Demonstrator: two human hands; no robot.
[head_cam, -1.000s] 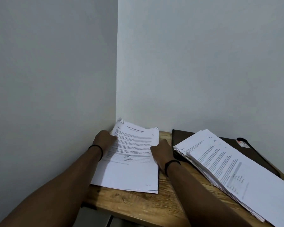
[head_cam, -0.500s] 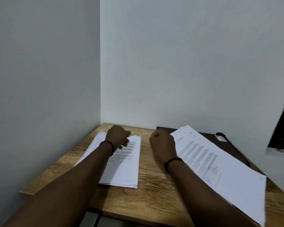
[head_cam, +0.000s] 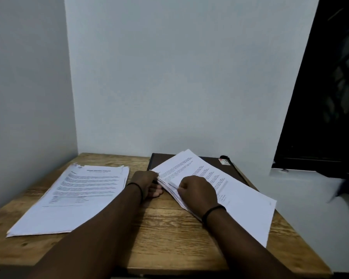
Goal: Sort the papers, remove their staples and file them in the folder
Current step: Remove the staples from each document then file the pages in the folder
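Two piles of printed papers lie on a wooden table [head_cam: 169,238]. The left pile [head_cam: 75,196] lies flat with nobody touching it. The right pile [head_cam: 236,196] lies slanted over a dark brown folder [head_cam: 210,160] by the back wall. My left hand [head_cam: 147,184] grips the near left edge of the right pile, fingers tucked under the sheets. My right hand [head_cam: 197,192] rests on top of that pile with curled fingers, pinching its upper sheets near the same edge. No staple can be made out.
The table stands in a corner, with walls to the left and behind. A small card [head_cam: 224,161] and a dark clip sit on the folder's far right corner. A dark window frame [head_cam: 320,97] stands at the right above a white ledge.
Both hands left the left pile and moved right to the right pile's edge. The camera view swung to the right and downward, showing more of the table.
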